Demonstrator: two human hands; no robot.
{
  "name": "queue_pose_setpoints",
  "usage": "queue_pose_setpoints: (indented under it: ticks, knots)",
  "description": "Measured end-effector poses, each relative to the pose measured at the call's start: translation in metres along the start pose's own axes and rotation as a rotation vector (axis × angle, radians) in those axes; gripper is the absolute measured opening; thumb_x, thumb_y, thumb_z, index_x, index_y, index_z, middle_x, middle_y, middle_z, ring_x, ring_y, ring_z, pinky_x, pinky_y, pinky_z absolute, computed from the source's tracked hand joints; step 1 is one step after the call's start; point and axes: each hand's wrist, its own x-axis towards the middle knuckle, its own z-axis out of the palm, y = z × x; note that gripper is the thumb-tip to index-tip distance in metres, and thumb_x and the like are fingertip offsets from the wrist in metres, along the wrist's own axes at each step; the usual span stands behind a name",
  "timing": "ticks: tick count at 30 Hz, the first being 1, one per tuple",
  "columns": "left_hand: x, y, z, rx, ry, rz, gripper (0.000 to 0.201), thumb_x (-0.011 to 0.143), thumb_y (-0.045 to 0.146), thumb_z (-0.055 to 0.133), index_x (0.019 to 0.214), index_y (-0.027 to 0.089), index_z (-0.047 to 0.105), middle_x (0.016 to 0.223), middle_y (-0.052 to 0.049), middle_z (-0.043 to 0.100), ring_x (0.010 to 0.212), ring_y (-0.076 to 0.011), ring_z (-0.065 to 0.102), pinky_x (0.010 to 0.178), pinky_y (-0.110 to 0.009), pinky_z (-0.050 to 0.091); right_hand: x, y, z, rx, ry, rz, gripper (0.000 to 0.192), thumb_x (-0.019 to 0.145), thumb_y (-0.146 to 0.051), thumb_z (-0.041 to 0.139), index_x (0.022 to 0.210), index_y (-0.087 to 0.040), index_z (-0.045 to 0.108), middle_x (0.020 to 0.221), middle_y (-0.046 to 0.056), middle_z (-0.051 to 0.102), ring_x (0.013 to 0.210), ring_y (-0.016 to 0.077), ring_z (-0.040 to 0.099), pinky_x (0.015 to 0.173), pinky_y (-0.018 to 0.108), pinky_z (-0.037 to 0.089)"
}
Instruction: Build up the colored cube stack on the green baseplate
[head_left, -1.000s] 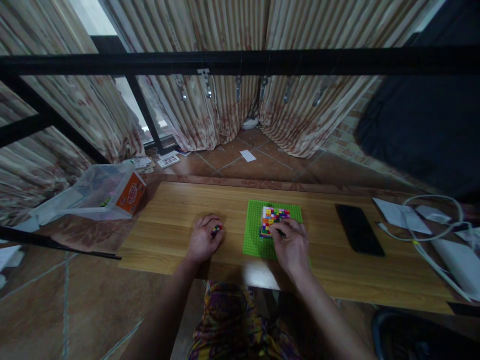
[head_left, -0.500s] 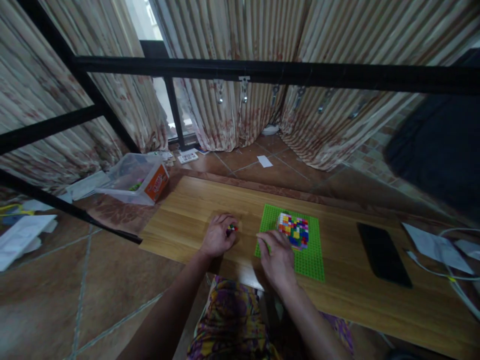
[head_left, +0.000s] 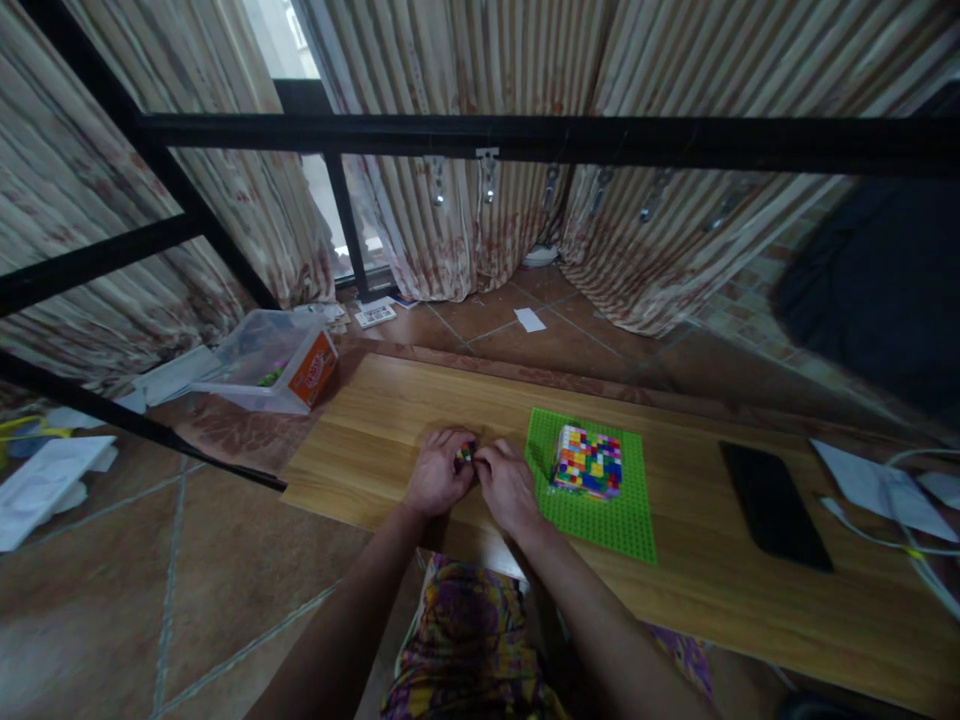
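On the near left of the table (head_left: 375,415), my left hand (head_left: 441,478) is curled into a loose cup around a few small, glossy bricks (head_left: 464,455), studded cubes in mixed colours. My right hand (head_left: 508,485) meets it there, thumb and forefinger drawn nearly together at the bricks; whether they grip one I cannot tell. Just right of my hands lies the board (head_left: 604,532), a flat sheet of bright green plastic covered in rows of round studs. On its far half sits the block (head_left: 589,462), low and squarish, its top a patchwork of red, yellow, white, blue, orange and green. The table is smooth and straight-grained, the colour of pale wood. Farther right is the phone (head_left: 776,505), a slim black slab, and beyond it a white, rubbery-looking cable (head_left: 889,543) in loose loops. At far left stands the bin (head_left: 262,355), clear plastic with an orange label. Pleated curtains (head_left: 450,230) hang on the far side.

Half a second ago my right hand was over the board's left edge, hiding the block's near left corner; now that corner shows. My left hand has kept its cupped shape.
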Motion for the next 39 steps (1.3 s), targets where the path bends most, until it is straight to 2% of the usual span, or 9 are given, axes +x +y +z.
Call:
queue_pose_setpoints:
  ticks: [5,10,14,18,21,28,39]
  knots:
    - [0.000,0.000,0.000,0.014,-0.002,0.004,0.035,0.075,0.016,0.055,0.110,0.020,0.059,0.113,-0.007,0.064,0.108,-0.0237,0.057,0.098,-0.041,0.043,-0.033,-0.002,-0.017,0.256,0.048,0.079,0.015,0.088,-0.018,0.051,0.089,-0.020,0.066,0.084,0.003,0.067,0.079,0.0170,0.063,0.075,0.028,0.047]
    - [0.002,0.000,-0.002,0.026,-0.015,0.014,0.037,0.075,0.016,0.055,0.111,0.022,0.060,0.115,-0.006,0.064,0.110,-0.0237,0.056,0.099,-0.041,0.042,-0.072,0.010,-0.051,0.460,0.136,0.242,0.014,0.086,-0.026,0.055,0.089,-0.022,0.069,0.087,0.001,0.072,0.079,0.0160,0.066,0.074,0.027,0.050]
    - [0.002,0.000,-0.002,0.027,-0.010,0.024,0.035,0.076,0.017,0.053,0.109,0.022,0.061,0.116,-0.006,0.064,0.110,-0.0230,0.056,0.100,-0.041,0.042,-0.087,0.032,-0.082,0.433,0.298,0.285,0.020,0.087,-0.034,0.055,0.093,-0.023,0.071,0.097,0.004,0.072,0.089,0.0188,0.067,0.079,0.031,0.052]
    - [0.003,-0.003,-0.001,0.035,-0.011,0.030,0.032,0.077,0.019,0.053,0.108,0.022,0.061,0.115,-0.006,0.065,0.110,-0.0234,0.056,0.099,-0.042,0.042,-0.083,0.051,-0.101,0.255,0.402,0.277,0.023,0.089,-0.034,0.052,0.097,-0.023,0.072,0.099,0.006,0.071,0.089,0.0199,0.067,0.082,0.034,0.052]
    - [0.003,-0.004,0.000,0.040,-0.016,0.040,0.032,0.078,0.019,0.052,0.108,0.022,0.060,0.116,-0.006,0.065,0.111,-0.0234,0.057,0.099,-0.042,0.042,-0.075,0.056,-0.105,0.097,0.422,0.222,0.024,0.091,-0.031,0.050,0.095,-0.022,0.072,0.095,0.007,0.071,0.087,0.0204,0.066,0.080,0.035,0.052]
    - [0.005,-0.001,-0.002,0.053,-0.017,0.040,0.031,0.078,0.020,0.053,0.108,0.022,0.060,0.115,-0.006,0.065,0.109,-0.0233,0.057,0.098,-0.041,0.043,-0.064,0.058,-0.097,-0.119,0.321,0.160,0.027,0.093,-0.025,0.046,0.093,-0.020,0.072,0.093,0.007,0.069,0.085,0.0205,0.061,0.076,0.033,0.048]
    - [0.004,-0.002,0.000,0.036,-0.017,0.027,0.029,0.079,0.020,0.052,0.107,0.022,0.061,0.115,-0.006,0.065,0.109,-0.0225,0.057,0.098,-0.040,0.043,-0.058,0.055,-0.092,-0.181,0.320,0.154,0.025,0.091,-0.023,0.046,0.095,-0.021,0.071,0.093,0.007,0.069,0.084,0.0210,0.058,0.078,0.034,0.046]
